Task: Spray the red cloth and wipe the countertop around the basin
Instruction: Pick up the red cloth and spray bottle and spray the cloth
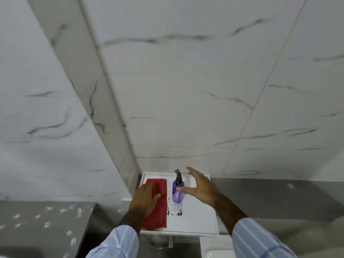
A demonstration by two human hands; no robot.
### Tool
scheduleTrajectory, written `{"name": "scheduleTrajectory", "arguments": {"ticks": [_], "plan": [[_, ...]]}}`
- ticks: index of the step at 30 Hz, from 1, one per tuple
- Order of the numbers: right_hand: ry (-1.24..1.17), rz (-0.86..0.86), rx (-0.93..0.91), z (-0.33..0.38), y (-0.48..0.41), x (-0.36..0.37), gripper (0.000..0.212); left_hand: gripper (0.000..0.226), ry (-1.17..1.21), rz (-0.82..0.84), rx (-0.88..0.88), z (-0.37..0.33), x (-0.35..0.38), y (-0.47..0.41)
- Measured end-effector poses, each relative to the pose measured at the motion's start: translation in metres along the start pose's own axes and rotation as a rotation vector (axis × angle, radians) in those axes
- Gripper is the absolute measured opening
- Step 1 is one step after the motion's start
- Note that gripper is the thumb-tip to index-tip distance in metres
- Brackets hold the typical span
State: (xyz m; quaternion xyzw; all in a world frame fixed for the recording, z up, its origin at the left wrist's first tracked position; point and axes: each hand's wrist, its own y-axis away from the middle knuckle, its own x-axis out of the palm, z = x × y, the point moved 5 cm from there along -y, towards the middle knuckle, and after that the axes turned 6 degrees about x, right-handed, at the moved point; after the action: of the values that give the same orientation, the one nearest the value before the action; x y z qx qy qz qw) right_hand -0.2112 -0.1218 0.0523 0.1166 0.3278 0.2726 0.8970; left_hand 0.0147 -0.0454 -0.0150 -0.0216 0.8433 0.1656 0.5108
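Note:
A folded red cloth (158,211) lies on the left side of a white shelf (197,220) set in the wall corner. My left hand (144,199) rests flat on the cloth with its fingers spread; no grip shows. A purple spray bottle (177,192) with a dark trigger head stands upright beside the cloth. My right hand (200,189) hovers open just right of the bottle, its thumb in front of the bottle's body and its fingers spread.
Marble-patterned wall tiles (186,90) fill the upper view. A grey counter (279,198) runs to the right of the shelf. A grey patterned surface (46,220) sits lower left. A white basin edge (216,248) shows at the bottom.

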Motion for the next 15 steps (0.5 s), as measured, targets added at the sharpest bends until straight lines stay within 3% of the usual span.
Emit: {"name": "scheduleTrajectory", "arguments": {"ticks": [4,7,11,13,15], "plan": [[-0.127,-0.035,-0.032,-0.022,-0.027,0.042,0.113,0.086,-0.035,0.076,-0.125,0.013,0.049,-0.013],[-0.276,-0.063,-0.029,-0.029,-0.042,0.067,0.103,0.100,-0.170,0.065,-0.157,0.012,0.076,-0.014],[-0.324,-0.096,-0.004,-0.026,-0.055,0.074,0.055,0.085,-0.308,0.022,-0.210,0.007,0.086,-0.020],[-0.344,-0.095,-0.008,-0.023,-0.057,0.070,0.051,0.077,-0.351,0.058,-0.212,0.004,0.085,-0.026],[-0.364,-0.101,-0.019,-0.022,-0.054,0.064,0.066,0.064,-0.301,0.027,-0.198,0.010,0.080,-0.033]]}}
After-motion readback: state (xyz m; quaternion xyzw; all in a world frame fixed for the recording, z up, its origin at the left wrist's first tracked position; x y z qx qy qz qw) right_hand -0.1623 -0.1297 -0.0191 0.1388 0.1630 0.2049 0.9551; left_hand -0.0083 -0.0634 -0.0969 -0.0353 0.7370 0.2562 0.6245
